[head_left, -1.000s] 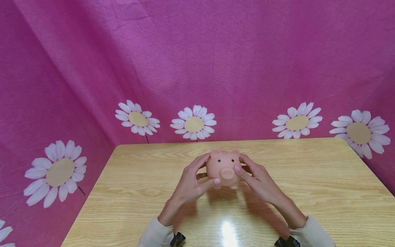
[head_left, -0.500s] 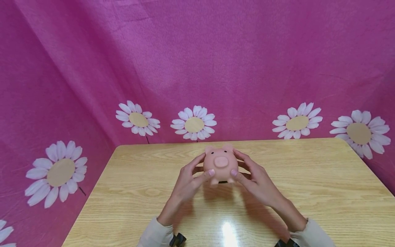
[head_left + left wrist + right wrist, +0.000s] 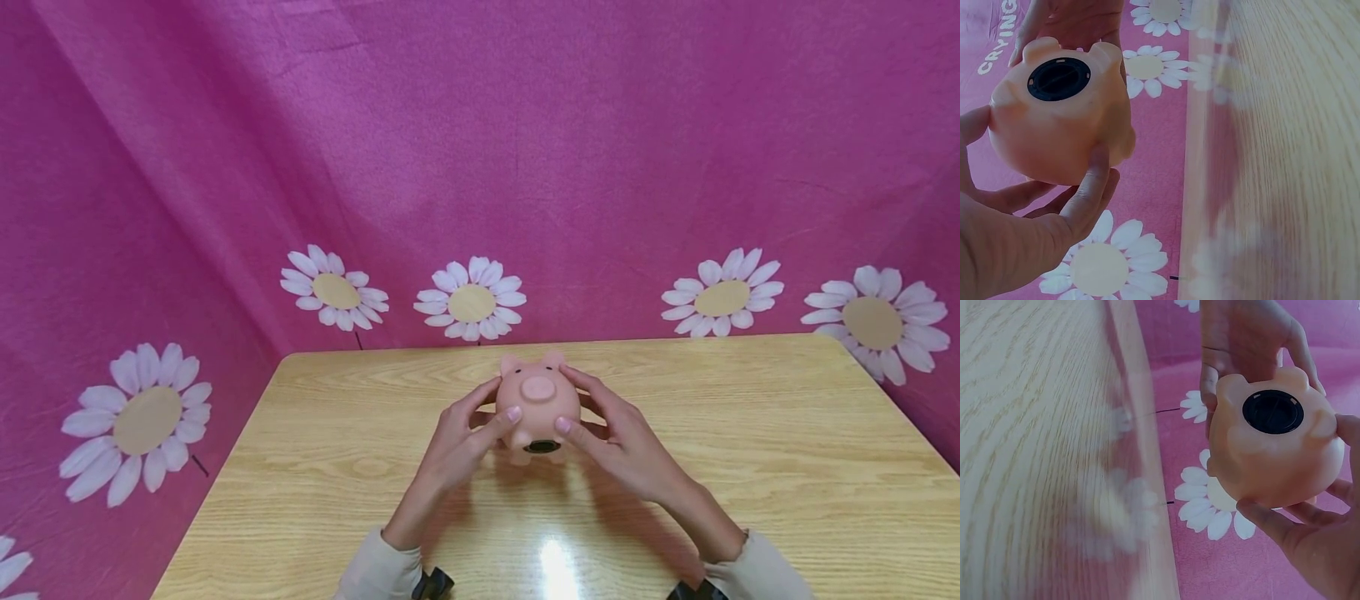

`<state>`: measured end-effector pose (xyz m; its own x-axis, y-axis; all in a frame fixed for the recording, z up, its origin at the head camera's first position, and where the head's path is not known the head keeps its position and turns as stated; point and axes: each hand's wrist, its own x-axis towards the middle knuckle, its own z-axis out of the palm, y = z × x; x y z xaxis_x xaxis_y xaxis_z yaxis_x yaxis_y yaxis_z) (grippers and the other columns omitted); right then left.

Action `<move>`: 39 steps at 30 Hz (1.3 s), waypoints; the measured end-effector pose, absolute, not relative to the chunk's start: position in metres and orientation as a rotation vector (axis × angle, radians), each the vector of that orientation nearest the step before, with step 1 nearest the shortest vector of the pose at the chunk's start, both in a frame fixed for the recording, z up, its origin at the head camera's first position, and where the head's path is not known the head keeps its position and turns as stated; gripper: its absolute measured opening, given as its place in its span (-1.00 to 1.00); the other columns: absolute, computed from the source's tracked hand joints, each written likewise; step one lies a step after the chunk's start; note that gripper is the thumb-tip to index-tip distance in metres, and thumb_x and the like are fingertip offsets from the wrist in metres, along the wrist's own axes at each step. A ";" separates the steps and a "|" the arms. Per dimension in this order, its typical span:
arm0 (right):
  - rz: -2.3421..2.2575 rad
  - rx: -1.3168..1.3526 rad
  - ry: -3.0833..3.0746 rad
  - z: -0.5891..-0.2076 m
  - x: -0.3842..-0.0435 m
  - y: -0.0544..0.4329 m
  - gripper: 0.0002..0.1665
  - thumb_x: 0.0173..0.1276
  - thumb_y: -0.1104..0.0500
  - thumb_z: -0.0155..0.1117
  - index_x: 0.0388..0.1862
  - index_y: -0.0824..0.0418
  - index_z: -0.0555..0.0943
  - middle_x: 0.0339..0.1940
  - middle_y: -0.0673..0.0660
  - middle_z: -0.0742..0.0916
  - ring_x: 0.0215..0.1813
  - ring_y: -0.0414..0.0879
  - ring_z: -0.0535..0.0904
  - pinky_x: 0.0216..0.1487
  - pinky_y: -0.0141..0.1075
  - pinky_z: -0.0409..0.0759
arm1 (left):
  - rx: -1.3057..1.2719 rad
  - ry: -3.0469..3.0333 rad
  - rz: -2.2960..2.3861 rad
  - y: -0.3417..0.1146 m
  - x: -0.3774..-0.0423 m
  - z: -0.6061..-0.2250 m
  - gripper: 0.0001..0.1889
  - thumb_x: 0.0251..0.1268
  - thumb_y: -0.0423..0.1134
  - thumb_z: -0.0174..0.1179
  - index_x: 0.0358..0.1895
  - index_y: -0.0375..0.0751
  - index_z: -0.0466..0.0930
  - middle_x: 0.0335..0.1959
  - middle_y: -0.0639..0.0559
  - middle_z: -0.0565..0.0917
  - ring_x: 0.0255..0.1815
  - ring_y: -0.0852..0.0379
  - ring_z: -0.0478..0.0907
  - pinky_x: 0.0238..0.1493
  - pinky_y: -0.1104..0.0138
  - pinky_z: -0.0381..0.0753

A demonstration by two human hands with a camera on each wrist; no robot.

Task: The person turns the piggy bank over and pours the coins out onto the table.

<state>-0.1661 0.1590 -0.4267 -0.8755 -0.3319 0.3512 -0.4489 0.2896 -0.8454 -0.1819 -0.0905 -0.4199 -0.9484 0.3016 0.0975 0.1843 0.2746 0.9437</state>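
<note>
Between both hands is a pink piggy bank (image 3: 538,408), held above the table with its snout tilted up toward me. My left hand (image 3: 459,442) grips its left side, thumb on the front and fingers behind. On the other side, my right hand (image 3: 626,437) grips it the same way. The black round plug (image 3: 542,447) in its belly shows at the lower edge. In the left wrist view the whole plug (image 3: 1059,79) is visible among the stubby feet. From the right wrist the piggy bank (image 3: 1279,456) also appears with its underside exposed.
A light wooden table (image 3: 337,467) lies under the hands, with a bright glare near its front. Behind and to the left hangs a magenta cloth (image 3: 480,150) printed with white daisies (image 3: 471,302). Black straps (image 3: 432,583) sit at the sleeves.
The piggy bank has tipped back, its snout rising and its belly turning toward me, so the black plug has come into view. It also shifted slightly left, and both thumbs moved on it.
</note>
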 end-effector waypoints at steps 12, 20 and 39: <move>1.629 0.608 -2.468 -0.430 -0.166 0.160 -0.31 0.65 0.11 0.26 0.67 0.00 0.35 0.62 0.20 0.52 0.46 0.30 0.60 0.20 -0.19 0.76 | 0.521 2.527 1.704 -0.086 -0.178 -0.418 -0.35 0.59 0.15 0.22 0.62 0.06 0.41 0.46 -0.01 0.62 0.39 -0.12 0.63 0.26 -0.01 0.77; 1.786 0.532 -2.407 -0.425 -0.170 0.164 -0.38 0.70 0.14 0.16 0.66 0.08 0.36 0.47 0.30 0.62 0.32 0.09 0.69 0.16 -0.41 0.72 | 0.660 2.349 1.819 -0.090 -0.182 -0.415 -0.27 0.52 -0.10 0.31 0.68 0.06 0.29 0.61 -0.03 0.45 0.48 -0.19 0.55 0.34 -0.02 0.73; 1.790 0.564 -2.422 -0.423 -0.166 0.161 -0.36 0.67 0.16 0.22 0.66 0.11 0.37 0.60 0.26 0.52 0.43 0.26 0.63 0.16 -0.40 0.73 | 0.553 2.408 1.876 -0.090 -0.179 -0.417 -0.27 0.40 0.02 0.38 0.62 0.17 0.40 0.41 -0.01 0.62 0.26 -0.11 0.68 0.08 0.22 0.82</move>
<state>-0.1661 0.1612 -0.4225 -0.9294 -0.2452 0.2759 -0.3358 0.2509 -0.9079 -0.1787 -0.0896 -0.4166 -0.9358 0.3005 0.1845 0.2524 0.2054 0.9456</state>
